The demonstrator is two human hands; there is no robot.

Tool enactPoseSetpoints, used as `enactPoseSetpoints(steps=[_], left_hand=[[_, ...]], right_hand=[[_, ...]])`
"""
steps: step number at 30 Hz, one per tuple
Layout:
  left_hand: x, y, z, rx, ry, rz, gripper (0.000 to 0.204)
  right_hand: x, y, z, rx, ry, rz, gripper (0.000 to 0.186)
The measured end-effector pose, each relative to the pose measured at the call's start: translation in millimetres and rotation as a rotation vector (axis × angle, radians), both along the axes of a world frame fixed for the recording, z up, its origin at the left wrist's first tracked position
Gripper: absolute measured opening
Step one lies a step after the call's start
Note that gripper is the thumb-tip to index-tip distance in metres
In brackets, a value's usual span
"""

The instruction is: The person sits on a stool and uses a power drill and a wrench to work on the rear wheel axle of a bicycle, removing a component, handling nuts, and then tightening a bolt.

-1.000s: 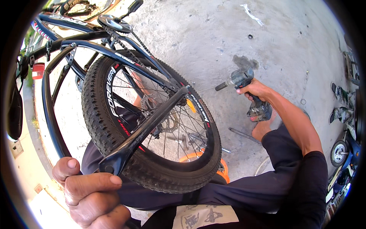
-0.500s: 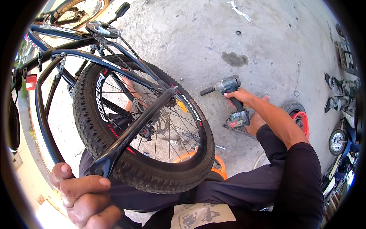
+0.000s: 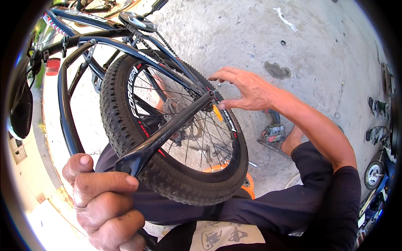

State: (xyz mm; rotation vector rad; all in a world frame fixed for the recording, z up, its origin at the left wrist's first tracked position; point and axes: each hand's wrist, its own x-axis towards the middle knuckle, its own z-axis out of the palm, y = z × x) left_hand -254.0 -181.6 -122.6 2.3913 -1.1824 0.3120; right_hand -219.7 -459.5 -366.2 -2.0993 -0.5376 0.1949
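Observation:
At the lower left, my left hand [image 3: 106, 203] is closed round the end of a black metal rear rack [image 3: 75, 121] on a bicycle. The rack's strut [image 3: 167, 131] slants across the knobby black tyre [image 3: 115, 104] toward the wheel's axle. My right hand [image 3: 247, 90] is open, thumb and fingers spread around the axle end of that strut; whether it touches cannot be made out. A cordless impact wrench [image 3: 274, 133] lies on the ground below my right forearm, its front part hidden behind the arm. A disc rotor [image 3: 193, 130] shows through the spokes.
An orange wheel [image 3: 249, 186] lies partly under the tyre, with metal tools [image 3: 205, 150] near it. A red reflector [image 3: 53, 67] hangs at the rack's left. The crank and chainring [image 3: 138, 21] are at the top. A parked motorbike [image 3: 374, 173] stands at the far right.
My right hand has let go of the impact wrench, leaving it on the ground, and moved left to the strut's axle end. The left hand keeps its hold; the whole view has shifted slightly.

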Motion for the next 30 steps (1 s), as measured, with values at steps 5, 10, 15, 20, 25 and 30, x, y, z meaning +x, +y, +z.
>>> enactPoseSetpoints(steps=[5,10,15,20,25,30], left_hand=[[0,-12,-19,-0.153,-0.062,0.018,0.034],[0,1,13,0.080,0.128,-0.031,0.031],[-3,-2,22,0.145,0.215,0.001,0.027],[2,-2,14,0.119,0.146,-0.038,0.034],[-1,-12,-1,-0.045,0.050,0.003,0.047],[-2,-8,8,0.022,0.135,0.012,0.045]], right_hand=[[10,16,6,0.012,-0.213,0.145,0.021],[7,19,10,-0.062,-0.219,0.149,0.019],[9,22,15,-0.096,-0.180,0.104,0.022],[9,-3,22,-0.156,-0.229,0.059,0.023],[32,29,12,-0.111,-0.288,-0.076,0.032],[39,30,0,-0.017,-0.181,-0.051,0.040]])
